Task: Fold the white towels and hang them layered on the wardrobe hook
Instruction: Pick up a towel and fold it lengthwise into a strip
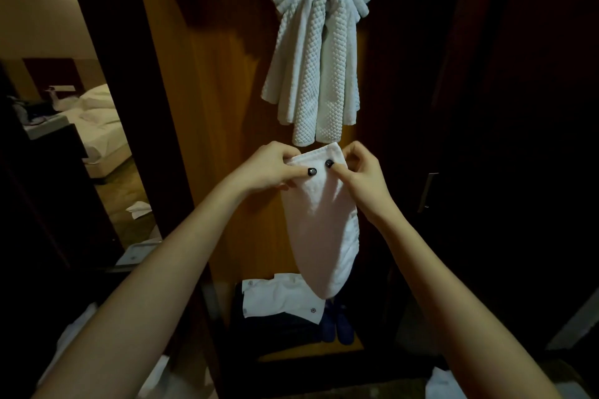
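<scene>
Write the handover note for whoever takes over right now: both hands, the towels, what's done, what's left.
Left hand: fingers pinch the top edge of the folded towel.
Right hand: pinches the same edge, close beside it.
The folded towel hangs down from both hands, just below the hung towels.
Done: several waffle-textured towels drape in layers high on the wardrobe panel; the hook is hidden under them.
Left: lift the folded towel and hang it over that stack.
</scene>
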Available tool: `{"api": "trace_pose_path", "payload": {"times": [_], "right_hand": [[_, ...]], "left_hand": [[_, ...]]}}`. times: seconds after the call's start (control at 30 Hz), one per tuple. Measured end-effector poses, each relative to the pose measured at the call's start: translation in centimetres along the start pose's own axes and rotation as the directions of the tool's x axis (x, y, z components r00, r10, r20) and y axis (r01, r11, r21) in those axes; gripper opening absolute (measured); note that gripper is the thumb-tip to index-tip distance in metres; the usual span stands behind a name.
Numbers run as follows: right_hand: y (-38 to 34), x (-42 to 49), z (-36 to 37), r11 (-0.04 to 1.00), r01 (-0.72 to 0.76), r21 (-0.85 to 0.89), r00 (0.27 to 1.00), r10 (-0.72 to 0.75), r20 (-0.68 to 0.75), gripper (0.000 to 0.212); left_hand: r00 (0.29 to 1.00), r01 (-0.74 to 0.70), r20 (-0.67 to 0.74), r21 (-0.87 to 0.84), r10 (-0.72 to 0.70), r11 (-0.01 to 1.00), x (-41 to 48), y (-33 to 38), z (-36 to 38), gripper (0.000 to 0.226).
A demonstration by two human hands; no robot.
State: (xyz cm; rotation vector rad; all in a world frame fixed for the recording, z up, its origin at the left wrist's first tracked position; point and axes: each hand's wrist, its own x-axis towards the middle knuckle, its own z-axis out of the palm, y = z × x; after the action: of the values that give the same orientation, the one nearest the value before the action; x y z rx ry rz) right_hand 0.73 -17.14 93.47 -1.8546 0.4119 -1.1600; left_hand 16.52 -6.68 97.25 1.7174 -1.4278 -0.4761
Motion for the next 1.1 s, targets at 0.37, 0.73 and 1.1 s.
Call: {"api": "trace_pose_path", "payload": {"times": [0.37,0.73,1.1], "right_hand": [[-0.8,-1.1,0.0,0.962,-0.188,0.197,0.972,0.153,0.178,0.010],[-1.9,-0.5,0.0,0.986,-0.074,0.150,0.984,0.048,0.172,0.016],[-2.2,1.7,-1.1,0.947,-0.126,0.297,0.985,0.155,-0.077,0.019]], "left_hand": [[0.991,-0.133,-0.036,-0.118,0.130,0.984,-0.6,0.1,1.1,0.029],[0.966,-0.257,-0.049,-0.115,0.253,0.960,-1.3,1.9,0.3,0.037],[0.920,-0.391,-0.109,-0.183,0.376,0.902,-1.7,-0.1,2.4,0.037]]}}
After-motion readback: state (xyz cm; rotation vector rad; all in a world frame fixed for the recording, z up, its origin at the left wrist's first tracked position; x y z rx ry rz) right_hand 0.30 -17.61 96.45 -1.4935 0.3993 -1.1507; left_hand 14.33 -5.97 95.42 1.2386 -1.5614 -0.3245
